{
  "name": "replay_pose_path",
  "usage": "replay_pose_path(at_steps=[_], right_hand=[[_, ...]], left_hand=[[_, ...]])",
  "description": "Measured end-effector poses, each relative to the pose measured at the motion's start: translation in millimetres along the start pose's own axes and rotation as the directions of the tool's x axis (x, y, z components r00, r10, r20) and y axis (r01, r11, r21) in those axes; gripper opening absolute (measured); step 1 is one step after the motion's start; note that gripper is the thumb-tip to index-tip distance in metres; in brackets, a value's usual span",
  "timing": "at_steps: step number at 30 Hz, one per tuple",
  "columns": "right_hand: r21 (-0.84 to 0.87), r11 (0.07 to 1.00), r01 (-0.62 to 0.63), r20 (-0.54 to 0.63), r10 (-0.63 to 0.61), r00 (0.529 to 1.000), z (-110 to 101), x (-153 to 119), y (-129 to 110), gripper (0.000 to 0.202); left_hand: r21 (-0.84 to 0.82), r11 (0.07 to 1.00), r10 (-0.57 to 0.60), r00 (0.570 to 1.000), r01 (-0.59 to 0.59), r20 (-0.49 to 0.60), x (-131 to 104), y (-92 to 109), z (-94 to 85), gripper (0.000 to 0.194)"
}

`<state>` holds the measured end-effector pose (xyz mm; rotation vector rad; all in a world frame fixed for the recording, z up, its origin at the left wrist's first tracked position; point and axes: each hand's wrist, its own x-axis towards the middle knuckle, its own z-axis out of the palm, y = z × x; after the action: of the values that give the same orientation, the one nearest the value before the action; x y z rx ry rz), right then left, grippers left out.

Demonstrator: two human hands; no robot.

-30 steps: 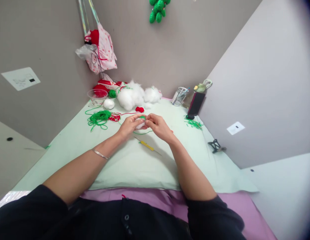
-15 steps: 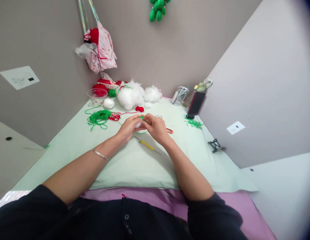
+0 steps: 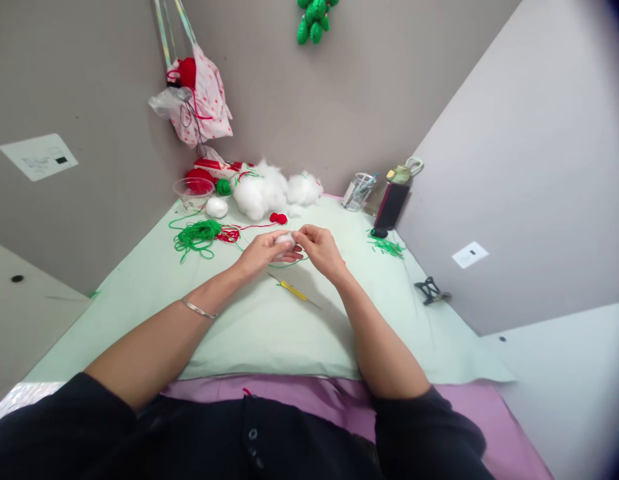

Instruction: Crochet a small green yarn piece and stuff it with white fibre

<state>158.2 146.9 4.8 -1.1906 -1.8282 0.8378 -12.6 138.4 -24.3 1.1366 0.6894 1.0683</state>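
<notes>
Between my two hands is a small rounded white piece (image 3: 285, 238); whether it is crochet or stuffing I cannot make out. My left hand (image 3: 264, 255) is closed around it from the left, its fingertips showing beneath. My right hand (image 3: 322, 253) pinches at the piece's right edge, thumb and forefinger together. A green yarn strand (image 3: 289, 265) runs on the cloth just below the hands. Nearer to me lies a crochet hook with a yellow handle (image 3: 293, 291).
Behind the hands lie white stuffing (image 3: 259, 193), a small red piece (image 3: 278, 218) and tangled green yarn (image 3: 196, 237). To the right are green yarn snippets (image 3: 388, 247), a phone (image 3: 392, 207), a clear cup (image 3: 358, 193) and a black clip (image 3: 429, 291). A polka-dot bag (image 3: 209, 97) hangs at left.
The piece in my hands has been turned: green showed at its top before, white shows now. My right hand has shifted slightly right, hiding an orange item that lay beside it.
</notes>
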Motion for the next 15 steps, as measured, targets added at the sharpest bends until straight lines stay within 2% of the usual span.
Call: replay_pose_path(at_steps=[3, 8, 12, 15], right_hand=[[-0.012, 1.0, 0.025, 0.038, -0.025, 0.999, -0.1, -2.7, -5.9, 0.032], [-0.041, 0.999, 0.03, 0.094, -0.026, 0.995, 11.9, -11.4, -17.7, 0.017], [-0.088, 0.995, 0.045, 0.066, -0.039, 0.997, 20.1, -16.3, -21.2, 0.005], [-0.141, 0.987, 0.072, 0.023, -0.069, 0.997, 19.3, -14.5, -16.8, 0.007]], left_hand=[[0.025, 1.0, 0.005, 0.999, -0.003, -0.052, 2.7, -3.8, -2.2, 0.035], [0.093, 0.996, 0.027, 0.99, -0.014, -0.14, 6.6, -6.7, -8.0, 0.022], [0.104, 0.994, 0.038, 0.986, -0.021, -0.165, 7.5, -5.8, -9.8, 0.02], [0.07, 0.997, 0.027, 0.989, -0.017, -0.148, 6.2, -3.6, -7.0, 0.019]])
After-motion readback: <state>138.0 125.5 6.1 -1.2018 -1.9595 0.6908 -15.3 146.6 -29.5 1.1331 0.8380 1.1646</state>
